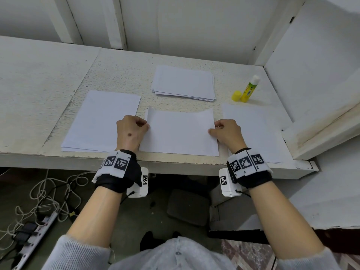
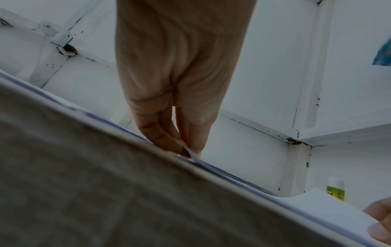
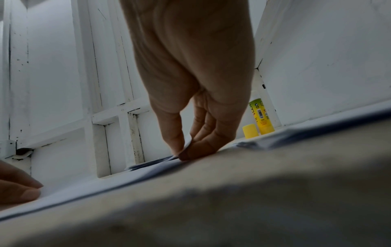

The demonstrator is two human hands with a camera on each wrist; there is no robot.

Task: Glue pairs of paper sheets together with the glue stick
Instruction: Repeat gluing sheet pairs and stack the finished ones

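Note:
A white paper sheet (image 1: 180, 131) lies at the front middle of the table, its far corners curling up. My left hand (image 1: 134, 127) pinches its left edge, and the left wrist view shows the fingertips (image 2: 182, 150) closed on the paper edge. My right hand (image 1: 224, 130) pinches the right edge, thumb and fingers (image 3: 186, 150) meeting on the sheet. An uncapped yellow-green glue stick (image 1: 250, 88) stands at the back right, with its yellow cap (image 1: 236, 95) beside it. It also shows as the glue stick (image 3: 261, 115) and the glue stick (image 2: 336, 190) in the wrist views.
A stack of white sheets (image 1: 184, 82) lies behind the held sheet. More paper lies at the left (image 1: 101, 121) and at the right (image 1: 253, 131). A white wall panel (image 1: 315, 78) bounds the table on the right. Cables and a power strip (image 1: 33, 236) lie on the floor.

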